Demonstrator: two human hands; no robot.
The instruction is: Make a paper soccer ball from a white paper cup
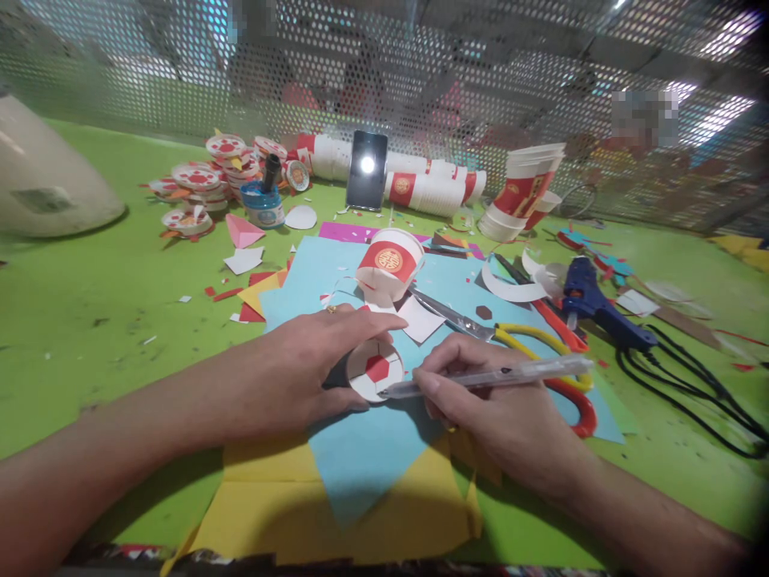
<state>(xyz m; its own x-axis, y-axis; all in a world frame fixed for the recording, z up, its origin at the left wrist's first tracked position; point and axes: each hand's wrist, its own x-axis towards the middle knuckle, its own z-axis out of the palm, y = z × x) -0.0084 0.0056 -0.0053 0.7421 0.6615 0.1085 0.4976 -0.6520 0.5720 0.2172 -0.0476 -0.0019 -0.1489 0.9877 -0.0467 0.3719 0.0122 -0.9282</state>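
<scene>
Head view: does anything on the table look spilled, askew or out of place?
Yes: the paper-cup stack at the back right appears to lean instead of standing upright, and paper scraps litter the green table on both sides. No spill shows.

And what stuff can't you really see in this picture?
Head view throughout:
Underside of the red-and-white disc: hidden by its top face.
Palm of the right hand: hidden by the hand's back.
Rest of the white object: cut off by the left edge.
Writing on the blue jar: too small.

Left grip (312, 357) curved, right grip (484, 409) pinched
</scene>
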